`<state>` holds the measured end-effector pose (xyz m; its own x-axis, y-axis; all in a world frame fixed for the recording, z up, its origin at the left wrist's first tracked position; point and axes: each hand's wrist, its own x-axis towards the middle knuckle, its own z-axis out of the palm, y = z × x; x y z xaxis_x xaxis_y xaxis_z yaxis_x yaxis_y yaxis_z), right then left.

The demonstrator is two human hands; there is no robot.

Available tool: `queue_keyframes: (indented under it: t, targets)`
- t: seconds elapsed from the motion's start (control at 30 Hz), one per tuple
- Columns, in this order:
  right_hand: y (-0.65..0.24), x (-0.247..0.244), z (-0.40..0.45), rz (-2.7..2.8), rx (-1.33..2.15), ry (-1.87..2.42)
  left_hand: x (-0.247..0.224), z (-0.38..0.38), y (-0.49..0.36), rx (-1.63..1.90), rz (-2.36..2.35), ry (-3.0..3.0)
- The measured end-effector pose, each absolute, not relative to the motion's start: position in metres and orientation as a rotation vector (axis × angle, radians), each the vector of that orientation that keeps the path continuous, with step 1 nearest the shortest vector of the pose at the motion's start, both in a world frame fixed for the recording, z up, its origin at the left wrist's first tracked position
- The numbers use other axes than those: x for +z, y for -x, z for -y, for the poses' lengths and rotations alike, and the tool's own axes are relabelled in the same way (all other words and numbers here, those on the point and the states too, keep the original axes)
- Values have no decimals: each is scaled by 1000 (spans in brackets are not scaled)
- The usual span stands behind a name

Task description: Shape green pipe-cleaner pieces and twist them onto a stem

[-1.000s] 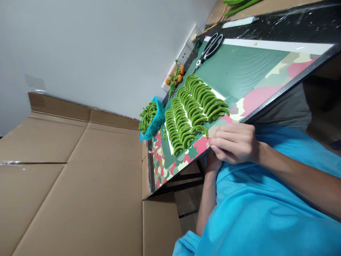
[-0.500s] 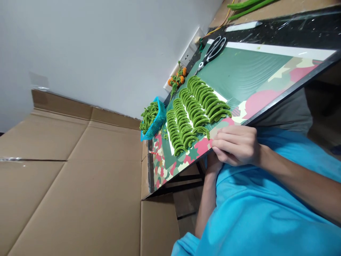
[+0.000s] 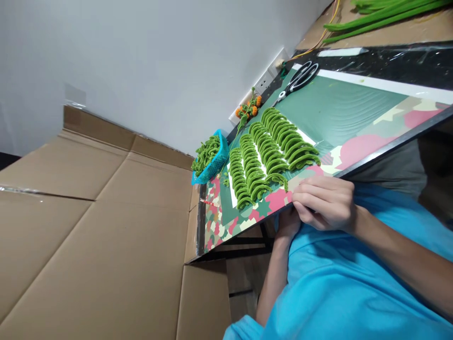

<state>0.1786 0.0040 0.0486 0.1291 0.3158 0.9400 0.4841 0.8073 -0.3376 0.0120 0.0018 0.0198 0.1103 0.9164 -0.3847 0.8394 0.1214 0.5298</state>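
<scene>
My right hand [image 3: 323, 200] is at the near edge of the table, its fingers curled and pressed together. Whatever they may hold is hidden. Below the edge, my left hand [image 3: 289, 221] is mostly covered by the right hand and the tabletop, so its fingers do not show. Just beyond the right hand lie several rows of curved green pipe cleaner pieces [image 3: 267, 146], side by side on a white sheet [image 3: 233, 196]. One bent piece [image 3: 279, 178] at the near end of a row is closest to my fingertips.
A blue basket [image 3: 221, 158] of green pieces stands by the wall. Near it lie orange pipe cleaner flowers [image 3: 249, 111] and black-handled scissors [image 3: 300, 78] on a green mat [image 3: 339, 108]. Long green stems [image 3: 385, 19] lie at top right. A cardboard sheet [image 3: 141, 245] fills the left.
The camera view has shifted, so the table and hands appear farther right and more long green stems show. Both hands keep the same pose at the table edge.
</scene>
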Motion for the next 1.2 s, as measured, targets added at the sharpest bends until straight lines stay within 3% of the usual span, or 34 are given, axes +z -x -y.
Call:
queue_keyframes:
  t: [0.7, 1.2]
  targets:
    - [-180, 46, -1, 1486, -147, 671, 6, 2, -4, 386, -1599, -1722]
    - [-178, 43, -2, 1485, -138, 684, 16, 0, -11, 281, -1661, -1736]
